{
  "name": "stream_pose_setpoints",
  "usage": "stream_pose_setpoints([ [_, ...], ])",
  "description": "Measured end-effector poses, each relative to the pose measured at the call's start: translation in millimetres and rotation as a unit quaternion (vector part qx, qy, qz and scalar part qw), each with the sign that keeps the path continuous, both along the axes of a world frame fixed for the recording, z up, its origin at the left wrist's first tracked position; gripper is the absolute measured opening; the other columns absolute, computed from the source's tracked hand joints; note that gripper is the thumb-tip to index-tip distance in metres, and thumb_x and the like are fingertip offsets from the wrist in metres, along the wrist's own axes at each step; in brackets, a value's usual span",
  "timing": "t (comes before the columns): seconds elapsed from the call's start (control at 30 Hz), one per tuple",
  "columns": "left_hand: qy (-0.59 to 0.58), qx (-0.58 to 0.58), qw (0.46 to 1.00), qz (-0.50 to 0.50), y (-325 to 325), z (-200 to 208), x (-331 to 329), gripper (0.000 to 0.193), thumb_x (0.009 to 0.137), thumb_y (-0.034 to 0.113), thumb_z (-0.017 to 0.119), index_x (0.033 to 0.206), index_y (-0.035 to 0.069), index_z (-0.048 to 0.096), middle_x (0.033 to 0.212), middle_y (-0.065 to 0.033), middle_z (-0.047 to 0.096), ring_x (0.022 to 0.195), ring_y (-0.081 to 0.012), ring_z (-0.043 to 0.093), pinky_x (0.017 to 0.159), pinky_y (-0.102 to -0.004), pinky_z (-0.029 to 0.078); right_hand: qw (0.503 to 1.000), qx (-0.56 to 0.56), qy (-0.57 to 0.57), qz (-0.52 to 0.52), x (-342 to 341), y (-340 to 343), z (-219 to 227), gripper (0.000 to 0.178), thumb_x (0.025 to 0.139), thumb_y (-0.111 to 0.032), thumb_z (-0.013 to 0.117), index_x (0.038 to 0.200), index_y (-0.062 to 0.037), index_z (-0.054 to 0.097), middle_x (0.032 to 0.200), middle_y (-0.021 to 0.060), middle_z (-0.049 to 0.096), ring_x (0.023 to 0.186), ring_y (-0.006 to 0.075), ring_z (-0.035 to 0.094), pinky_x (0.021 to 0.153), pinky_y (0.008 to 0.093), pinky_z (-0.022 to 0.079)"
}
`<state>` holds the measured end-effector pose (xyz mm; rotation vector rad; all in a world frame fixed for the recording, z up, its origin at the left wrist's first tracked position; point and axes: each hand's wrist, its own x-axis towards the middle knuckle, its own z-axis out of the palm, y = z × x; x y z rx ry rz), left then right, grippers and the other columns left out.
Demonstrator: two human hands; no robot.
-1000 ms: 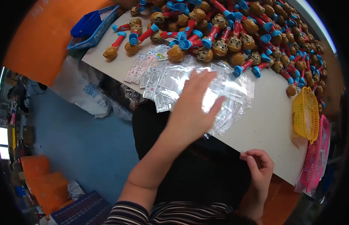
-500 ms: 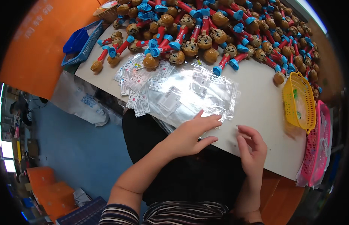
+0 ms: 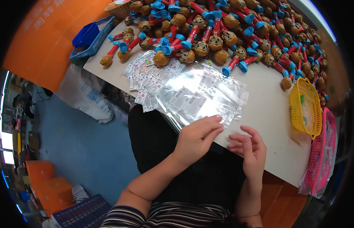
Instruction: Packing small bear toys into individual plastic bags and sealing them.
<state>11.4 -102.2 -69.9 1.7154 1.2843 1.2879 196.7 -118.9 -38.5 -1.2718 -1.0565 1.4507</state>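
Note:
My left hand (image 3: 196, 139) is at the near edge of a stack of clear plastic bags (image 3: 226, 100). Its fingers lie over the top bag's edge and the thumb has come up close beneath, pinching that edge. Grey-white printed panels (image 3: 194, 104) show on the bags. My right hand (image 3: 253, 152) hovers just to the right, over the table's front edge. Its fingers are loosely bent and apart, with nothing visible in them. Small printed paper slips (image 3: 146, 81) lie in a loose heap at the bags' left side.
A large pile of dolls (image 3: 201, 47) with brown hair, red bodies and blue feet covers the table's far side. A yellow basket (image 3: 306, 110) and a pink basket (image 3: 317, 163) stand at the right. At the far left is a blue basket (image 3: 97, 45).
The view has shifted slightly. My left thumb has closed toward its fingers, and the top bag has slid left and toward me. My right hand has moved a little closer to the left.

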Motion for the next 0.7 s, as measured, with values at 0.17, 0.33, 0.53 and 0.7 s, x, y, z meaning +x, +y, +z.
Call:
stream_pose_setpoints([
  [0.17, 0.015, 0.075, 0.995, -0.072, -9.4, -3.1, 12.8, 0.02, 0.079, 0.003, 0.072, 0.099, 0.001, 0.068, 0.11, -0.0146, 0.067, 0.107, -0.0316, 0.064, 0.096, -0.039, 0.049, 0.993, 0.002, 0.114, -0.031, -22.6, 16.6, -2.0, 0.043, 0.096, -0.005, 0.052, 0.135, 0.0021, 0.036, 0.101, 0.0176, 0.068, 0.081, 0.0184, 0.068, 0.071, 0.026, 0.056],
  [0.33, 0.043, 0.057, 0.997, 0.017, -20.7, 9.7, 7.6, 0.031, 0.077, 0.007, 0.075, 0.105, 0.0, 0.065, 0.11, -0.0158, 0.066, 0.107, -0.0344, 0.063, 0.095, -0.0404, 0.049, 0.998, -0.028, 0.056, -0.026, -28.2, 23.4, -9.9, 0.043, 0.088, 0.003, 0.061, 0.127, 0.002, 0.042, 0.091, 0.0152, 0.07, 0.076, 0.0149, 0.067, 0.064, 0.0211, 0.054],
  [0.53, 0.114, 0.063, 0.985, 0.112, -20.2, 5.5, 16.1, 0.031, 0.076, 0.003, 0.072, 0.105, -0.001, 0.063, 0.102, -0.017, 0.066, 0.1, -0.0356, 0.065, 0.088, -0.04, 0.052, 0.996, 0.007, 0.036, -0.081, -45.9, 23.4, -11.5, 0.034, 0.082, 0.005, 0.07, 0.106, 0.0001, 0.046, 0.081, 0.0139, 0.069, 0.071, 0.0125, 0.066, 0.061, 0.0212, 0.053],
  [0.7, 0.134, 0.075, 0.979, 0.132, -16.6, 1.5, 10.9, 0.02, 0.076, -0.001, 0.068, 0.095, -0.001, 0.065, 0.097, -0.0162, 0.066, 0.092, -0.0342, 0.066, 0.081, -0.0387, 0.053, 0.998, 0.024, 0.007, -0.064, -39.7, 24.9, -14.2, 0.035, 0.081, 0.005, 0.071, 0.105, -0.0006, 0.046, 0.08, 0.0124, 0.069, 0.069, 0.0112, 0.065, 0.062, 0.0203, 0.052],
])
